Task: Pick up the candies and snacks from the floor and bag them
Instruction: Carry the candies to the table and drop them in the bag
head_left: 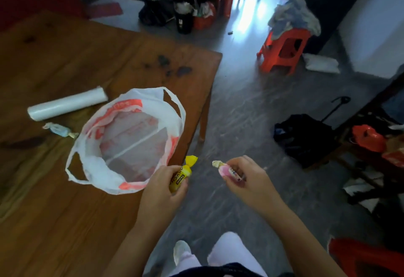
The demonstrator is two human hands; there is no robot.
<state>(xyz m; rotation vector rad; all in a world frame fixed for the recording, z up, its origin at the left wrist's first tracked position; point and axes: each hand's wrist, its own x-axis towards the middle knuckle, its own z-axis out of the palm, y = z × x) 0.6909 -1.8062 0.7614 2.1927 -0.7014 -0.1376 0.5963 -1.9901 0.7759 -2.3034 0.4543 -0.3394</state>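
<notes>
A white plastic bag with orange print (168, 110) lies wide open on the wooden table (54, 189), near its right edge; I see nothing inside it. My left hand (161, 191) holds a yellow wrapped candy (182, 174) just off the bag's near right rim. My right hand (244, 178) holds a pink wrapped candy (227, 170) over the floor, to the right of the table. A pale blue wrapped candy (59, 129) lies on the table left of the bag.
A white roll of plastic bags (67, 104) lies on the table behind the blue candy. On the grey floor (240, 106) stand an orange stool with cloths (284, 51), a black bag (306, 139) and a full bin (185, 14).
</notes>
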